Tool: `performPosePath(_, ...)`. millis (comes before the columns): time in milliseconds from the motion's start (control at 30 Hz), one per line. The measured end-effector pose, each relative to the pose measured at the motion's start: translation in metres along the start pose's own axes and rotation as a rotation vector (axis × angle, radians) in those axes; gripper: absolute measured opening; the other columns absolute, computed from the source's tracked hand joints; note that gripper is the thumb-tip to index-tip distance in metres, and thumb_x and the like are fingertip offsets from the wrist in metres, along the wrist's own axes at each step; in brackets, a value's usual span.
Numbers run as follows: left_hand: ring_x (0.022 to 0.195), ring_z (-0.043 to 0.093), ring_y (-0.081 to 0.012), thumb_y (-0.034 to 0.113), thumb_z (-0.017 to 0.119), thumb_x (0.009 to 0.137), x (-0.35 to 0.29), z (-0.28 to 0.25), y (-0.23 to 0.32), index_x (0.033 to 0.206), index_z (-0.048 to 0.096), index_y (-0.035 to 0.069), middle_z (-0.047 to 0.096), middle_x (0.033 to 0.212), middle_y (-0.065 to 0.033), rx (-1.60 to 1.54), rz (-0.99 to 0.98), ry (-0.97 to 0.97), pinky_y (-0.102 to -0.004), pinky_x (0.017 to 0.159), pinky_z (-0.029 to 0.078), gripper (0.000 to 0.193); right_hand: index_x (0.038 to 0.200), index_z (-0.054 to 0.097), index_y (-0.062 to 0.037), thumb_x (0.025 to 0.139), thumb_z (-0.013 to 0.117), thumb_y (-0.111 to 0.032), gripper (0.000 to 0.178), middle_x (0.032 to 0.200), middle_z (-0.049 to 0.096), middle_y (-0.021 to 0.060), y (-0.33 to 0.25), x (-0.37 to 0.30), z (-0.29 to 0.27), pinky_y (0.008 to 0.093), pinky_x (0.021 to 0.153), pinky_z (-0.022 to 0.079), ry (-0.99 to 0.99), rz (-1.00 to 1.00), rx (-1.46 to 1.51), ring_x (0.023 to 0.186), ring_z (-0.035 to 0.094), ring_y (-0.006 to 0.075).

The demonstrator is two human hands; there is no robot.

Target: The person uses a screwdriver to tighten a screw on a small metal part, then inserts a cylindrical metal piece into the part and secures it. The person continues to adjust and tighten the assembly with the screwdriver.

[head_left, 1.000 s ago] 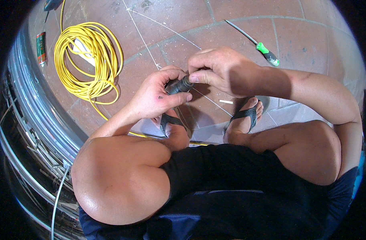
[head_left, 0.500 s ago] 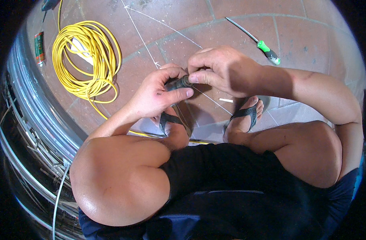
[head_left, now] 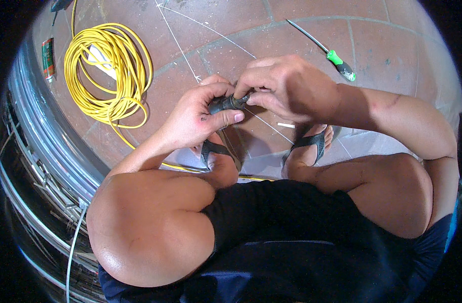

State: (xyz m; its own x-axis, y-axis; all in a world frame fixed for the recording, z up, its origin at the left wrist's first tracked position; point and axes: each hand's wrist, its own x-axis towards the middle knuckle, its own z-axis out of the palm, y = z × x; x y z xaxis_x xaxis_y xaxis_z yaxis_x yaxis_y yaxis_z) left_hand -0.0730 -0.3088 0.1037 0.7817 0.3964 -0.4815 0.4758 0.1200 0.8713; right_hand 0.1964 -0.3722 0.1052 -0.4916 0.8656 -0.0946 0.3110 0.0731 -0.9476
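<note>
Above my sandalled feet, both hands meet on a small dark cylindrical part (head_left: 221,105) with a stepped, narrower end; its exact kind is unclear. My left hand (head_left: 193,113) wraps round the thicker body, the thumb lying along its near side. From the right, my right hand (head_left: 286,88) pinches the narrow end between thumb and fingers. The fingertips partly cover that end, so its shape is hard to make out.
On the tiled floor lie a coiled yellow cable (head_left: 74,76) at left, a green-and-orange tube (head_left: 48,58) beyond it, and a green-and-black screwdriver (head_left: 336,58) at right. A small white strip (head_left: 285,124) lies near my right foot. Grey pipes or tubing (head_left: 54,121) line the left side.
My right fingers have shifted on the part's narrow end, and more of that end now shows between them. My left hand keeps its hold with little movement.
</note>
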Motion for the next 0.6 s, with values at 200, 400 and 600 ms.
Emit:
performPosePath(200, 0.106, 0.067, -0.0257, 0.029, 0.094, 0.093, -0.0007, 0.0004, -0.0015, 0.121, 0.078, 0.002, 0.068, 0.109, -0.0104, -0.012, 0.009, 0.004, -0.0389, 0.094, 0.053, 0.042, 0.112, 0.078, -0.0051, 0.095, 0.079, -0.015, 0.019, 0.103, 0.077, 0.0194, -0.0013, 0.0003, 0.0021, 0.0494, 0.089, 0.061, 0.006, 0.026, 0.007, 0.097, 0.077, 0.0416)
performPosePath(400, 0.106, 0.068, -0.0262, 0.03, 0.094, 0.092, -0.0015, -0.0001, -0.0025, 0.121, 0.078, 0.002, 0.068, 0.109, -0.0105, -0.004, -0.01, -0.001, -0.0395, 0.094, 0.053, 0.044, 0.109, 0.078, -0.0031, 0.096, 0.081, -0.018, 0.02, 0.101, 0.077, 0.0194, -0.0035, 0.0001, -0.0004, 0.0493, 0.085, 0.061, -0.011, 0.064, 0.009, 0.094, 0.077, 0.0416)
performPosePath(600, 0.104, 0.069, -0.0268, 0.031, 0.094, 0.092, -0.0005, 0.0005, -0.0016, 0.119, 0.078, 0.001, 0.068, 0.108, -0.0116, 0.015, -0.002, -0.009, -0.0401, 0.092, 0.054, 0.044, 0.107, 0.077, -0.0029, 0.095, 0.083, -0.02, 0.022, 0.097, 0.075, 0.0185, -0.001, -0.0006, -0.0005, 0.0476, 0.082, 0.06, -0.021, 0.038, -0.007, 0.091, 0.076, 0.04)
